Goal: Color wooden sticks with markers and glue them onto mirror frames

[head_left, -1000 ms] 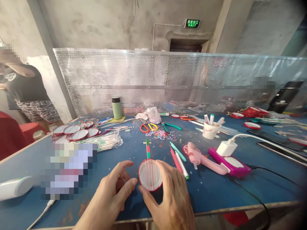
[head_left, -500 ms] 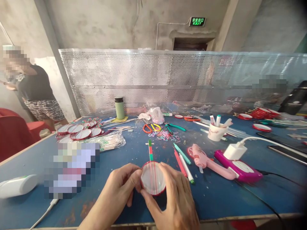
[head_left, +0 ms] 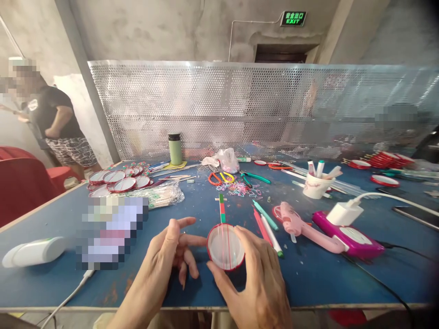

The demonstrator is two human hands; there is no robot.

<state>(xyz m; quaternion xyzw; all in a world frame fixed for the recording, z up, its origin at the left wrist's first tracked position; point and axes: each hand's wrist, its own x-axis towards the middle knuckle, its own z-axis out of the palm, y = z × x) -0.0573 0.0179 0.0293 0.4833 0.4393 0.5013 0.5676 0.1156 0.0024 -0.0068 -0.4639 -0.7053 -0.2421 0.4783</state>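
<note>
A small round lid (head_left: 225,247) with a red rim and white face stands tilted on the blue table (head_left: 308,278), a thin red band running across it and a green-and-red stick (head_left: 222,208) rising behind it. My right hand (head_left: 255,278) grips the lid from the right and below, thumb under its edge. My left hand (head_left: 168,260) sits just left of the lid with fingers spread, one fingertip reaching toward the rim.
Coloured markers (head_left: 267,224), a pink glue gun (head_left: 298,226), a magenta device with a white charger (head_left: 346,228), a paper cup (head_left: 315,185), scissors (head_left: 219,177), a green flask (head_left: 175,149) and stacked red-rimmed lids (head_left: 118,180) lie around. A perforated metal screen (head_left: 260,109) backs the table. A person (head_left: 58,123) stands far left.
My left hand has let go of the lid's left edge and opened its fingers. My right hand keeps holding the lid. The camera shifted slightly left and down.
</note>
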